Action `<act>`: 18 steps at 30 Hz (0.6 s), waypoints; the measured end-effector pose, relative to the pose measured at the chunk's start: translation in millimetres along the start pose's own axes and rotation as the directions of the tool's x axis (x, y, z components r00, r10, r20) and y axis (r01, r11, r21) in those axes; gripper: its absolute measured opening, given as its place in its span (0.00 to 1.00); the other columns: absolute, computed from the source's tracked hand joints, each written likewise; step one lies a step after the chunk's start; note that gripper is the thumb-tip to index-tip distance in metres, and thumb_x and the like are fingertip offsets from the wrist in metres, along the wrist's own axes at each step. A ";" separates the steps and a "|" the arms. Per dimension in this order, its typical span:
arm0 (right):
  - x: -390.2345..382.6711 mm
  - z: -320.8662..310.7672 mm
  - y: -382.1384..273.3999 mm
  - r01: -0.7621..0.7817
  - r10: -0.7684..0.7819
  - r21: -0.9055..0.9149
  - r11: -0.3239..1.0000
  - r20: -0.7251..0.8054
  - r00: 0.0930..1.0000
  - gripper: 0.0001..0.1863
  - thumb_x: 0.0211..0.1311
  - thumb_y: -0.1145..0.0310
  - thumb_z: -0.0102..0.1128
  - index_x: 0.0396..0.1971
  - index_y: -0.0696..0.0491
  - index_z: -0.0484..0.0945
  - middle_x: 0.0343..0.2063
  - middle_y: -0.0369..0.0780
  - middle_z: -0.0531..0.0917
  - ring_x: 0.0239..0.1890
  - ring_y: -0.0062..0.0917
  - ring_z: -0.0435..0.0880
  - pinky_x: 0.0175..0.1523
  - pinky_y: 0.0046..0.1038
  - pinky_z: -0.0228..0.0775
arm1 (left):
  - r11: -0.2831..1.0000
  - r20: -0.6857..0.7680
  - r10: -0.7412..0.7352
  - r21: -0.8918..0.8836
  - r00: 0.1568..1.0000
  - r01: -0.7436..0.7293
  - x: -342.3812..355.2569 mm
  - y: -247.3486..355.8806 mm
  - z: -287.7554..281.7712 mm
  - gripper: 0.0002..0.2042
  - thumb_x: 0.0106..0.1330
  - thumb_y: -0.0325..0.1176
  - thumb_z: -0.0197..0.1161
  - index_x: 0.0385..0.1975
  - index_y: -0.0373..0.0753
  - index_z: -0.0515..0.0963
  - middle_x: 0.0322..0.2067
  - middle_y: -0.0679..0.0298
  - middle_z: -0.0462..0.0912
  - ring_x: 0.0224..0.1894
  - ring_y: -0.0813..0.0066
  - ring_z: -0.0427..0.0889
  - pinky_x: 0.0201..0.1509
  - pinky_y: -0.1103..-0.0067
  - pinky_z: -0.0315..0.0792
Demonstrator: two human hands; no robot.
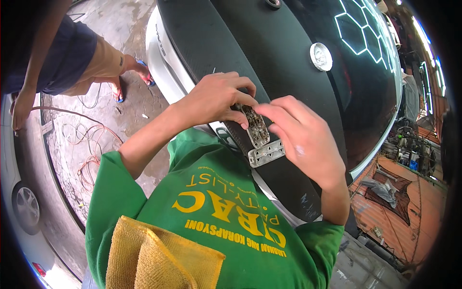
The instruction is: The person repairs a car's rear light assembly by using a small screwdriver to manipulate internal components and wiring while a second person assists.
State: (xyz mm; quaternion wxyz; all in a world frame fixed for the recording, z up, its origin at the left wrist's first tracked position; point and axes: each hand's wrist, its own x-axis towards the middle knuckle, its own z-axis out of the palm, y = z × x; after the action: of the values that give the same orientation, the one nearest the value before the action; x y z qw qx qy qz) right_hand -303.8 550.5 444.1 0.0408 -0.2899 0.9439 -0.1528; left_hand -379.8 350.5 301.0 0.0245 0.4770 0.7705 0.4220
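My left hand [216, 98] and my right hand [301, 137] meet over a small grey metal part with rows of holes [256, 126]. Left thumb and fingers pinch its upper end. The right fingertips press on its top edge. A second pale plate with holes [266, 153] lies just below it, crosswise. Both parts rest on the black textured panel [226, 43] of a dark glossy car body [308, 29].
A yellow cloth [154, 255] hangs over my green shirt [211, 207]. Another person in dark shorts and sandals [72, 53] stands at the upper left on a concrete floor with orange cables [91, 144]. A white car with a wheel [26, 204] is at the left.
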 end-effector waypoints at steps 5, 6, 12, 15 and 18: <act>0.2 4.5 -12.0 -0.191 0.194 -0.213 0.958 -0.006 0.981 0.20 0.51 0.78 0.65 0.46 0.47 0.78 0.35 0.36 0.76 0.37 0.30 0.82 0.39 0.33 0.76 | 1.000 -0.020 0.017 -0.006 1.000 -0.017 0.4 -0.7 1.8 0.20 0.50 0.51 0.75 0.41 0.49 0.88 0.47 0.71 0.82 0.45 0.64 0.80 0.48 0.68 0.75; 0.4 4.8 -11.3 -0.155 0.156 -0.222 0.963 -0.014 0.988 0.20 0.52 0.78 0.66 0.45 0.46 0.78 0.35 0.36 0.76 0.37 0.30 0.82 0.39 0.33 0.75 | 1.000 -0.020 0.018 -0.003 1.000 -0.018 0.6 -0.8 2.0 0.20 0.50 0.51 0.75 0.41 0.49 0.88 0.47 0.71 0.82 0.45 0.64 0.80 0.48 0.68 0.75; -1.8 -3.0 5.4 0.098 -0.099 -0.033 0.995 -0.053 0.994 0.15 0.58 0.77 0.63 0.44 0.48 0.79 0.34 0.36 0.78 0.36 0.31 0.83 0.37 0.34 0.75 | 1.000 0.015 -0.007 -0.014 1.000 0.007 1.0 2.4 -2.7 0.20 0.51 0.53 0.74 0.40 0.49 0.88 0.47 0.70 0.81 0.45 0.64 0.80 0.48 0.67 0.76; 1.1 0.8 -5.9 -0.045 0.046 0.007 0.999 -0.065 0.997 0.12 0.60 0.78 0.62 0.42 0.50 0.80 0.34 0.37 0.79 0.35 0.35 0.82 0.38 0.36 0.75 | 1.000 0.000 0.013 0.001 1.000 -0.013 1.1 -0.5 -0.7 0.20 0.51 0.53 0.74 0.40 0.49 0.88 0.46 0.69 0.81 0.45 0.64 0.80 0.47 0.67 0.76; 2.0 3.5 -11.0 -0.158 0.145 -0.187 0.970 -0.083 0.986 0.09 0.59 0.73 0.63 0.39 0.49 0.79 0.33 0.34 0.76 0.35 0.30 0.82 0.39 0.34 0.77 | 1.000 0.013 0.008 -0.005 1.000 -0.008 1.6 2.6 -2.8 0.21 0.50 0.53 0.74 0.40 0.48 0.87 0.46 0.69 0.81 0.45 0.63 0.81 0.47 0.67 0.76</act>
State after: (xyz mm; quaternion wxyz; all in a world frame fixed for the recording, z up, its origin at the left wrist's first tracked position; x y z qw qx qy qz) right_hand -299.0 539.8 444.2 -0.0083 -0.2141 0.9745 -0.0670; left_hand -380.1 350.4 305.1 0.0291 0.4829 0.7674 0.4207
